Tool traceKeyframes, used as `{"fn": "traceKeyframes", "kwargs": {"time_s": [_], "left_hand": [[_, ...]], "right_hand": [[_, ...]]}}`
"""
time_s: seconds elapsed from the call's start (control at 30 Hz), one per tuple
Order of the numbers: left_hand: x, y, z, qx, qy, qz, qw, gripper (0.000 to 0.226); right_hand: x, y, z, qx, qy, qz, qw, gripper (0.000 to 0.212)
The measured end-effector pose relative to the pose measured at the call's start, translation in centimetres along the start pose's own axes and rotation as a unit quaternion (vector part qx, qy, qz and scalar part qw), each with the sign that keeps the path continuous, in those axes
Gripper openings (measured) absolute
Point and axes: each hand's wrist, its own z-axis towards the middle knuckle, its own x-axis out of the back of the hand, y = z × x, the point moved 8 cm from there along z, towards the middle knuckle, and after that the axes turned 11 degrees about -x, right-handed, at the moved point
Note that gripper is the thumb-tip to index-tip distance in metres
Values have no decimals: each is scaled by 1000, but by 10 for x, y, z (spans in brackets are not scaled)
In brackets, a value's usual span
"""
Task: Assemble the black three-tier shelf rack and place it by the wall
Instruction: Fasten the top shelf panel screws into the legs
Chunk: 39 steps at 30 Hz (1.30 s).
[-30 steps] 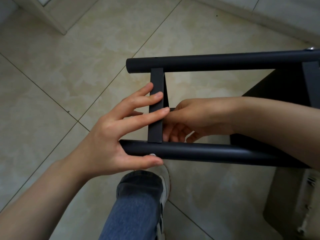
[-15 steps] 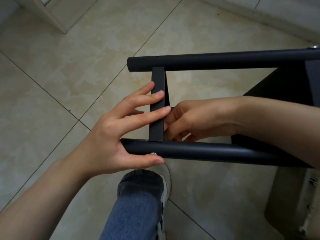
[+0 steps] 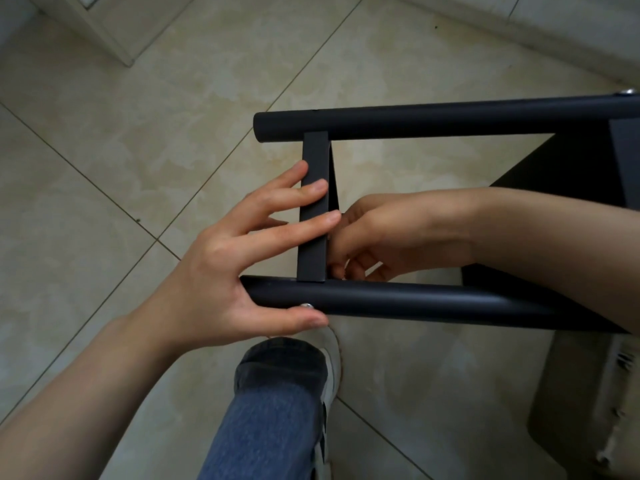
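Rack (image 3: 433, 121) is tipped on its side in front of the person, w/ two round tubes running left-right and a flat crossbar (image 3: 313, 251) joining them near the end. A dark shelf panel (image 3: 571, 161) shows further right.

Left hand (image 3: 221, 271) is basically where it was a sec ago: fingers straight and spread across the crossbar, thumb pressed along the near tube (image 3: 433, 301) right beside a silver screw (image 3: 305, 305). So bracing, not gripping.

What did change is the right hand (image 3: 388, 233). Half a sec ago its index finger sat higher against the back of the crossbar. Now the fingers are curled lower, down by the joint where the crossbar meets the near tube. Can't tell if they're pinching a nut or anything, the bar hides the tips.

IMO that reads as fiddling w/ the fastener behind that joint, prob hand-tightening, so still mid-assembly at this corner. The rack itself hardly budged.

Another screw head (image 3: 628, 101) at the far tube's right end looks already in. Not by the wall yet afaict: a pale wall base (image 3: 519, 15) runs across the top right, well apart. The person's shoe (image 3: 329, 351) sits just under the near tube.
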Motion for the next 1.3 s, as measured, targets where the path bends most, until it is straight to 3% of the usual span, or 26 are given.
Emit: {"fn": "traceKeyframes", "kwargs": {"time_s": [0.23,0.43,0.77,0.97,1.07,1.3], "left_hand": [[0,-1,0,0,1,1,1000,73],[0,0,0,2,5,1,1000,71],[0,0,0,4,4,9,1000,72],[0,-1,-1,6,14,3,1000,73],[0,0,-1,11,14,4,1000,72],[-4,4,-8,64,-10,11,998,70]], "right_hand": [[4,4,2,-10,17,-18,1000,33],[-2,2,0,1,-22,-5,1000,26],[-2,4,6,11,-33,-17,999,49],[0,6,5,20,-29,-11,999,40],[2,5,-3,22,-22,-1,1000,21],[2,12,-37,13,-13,-36,999,27]]}}
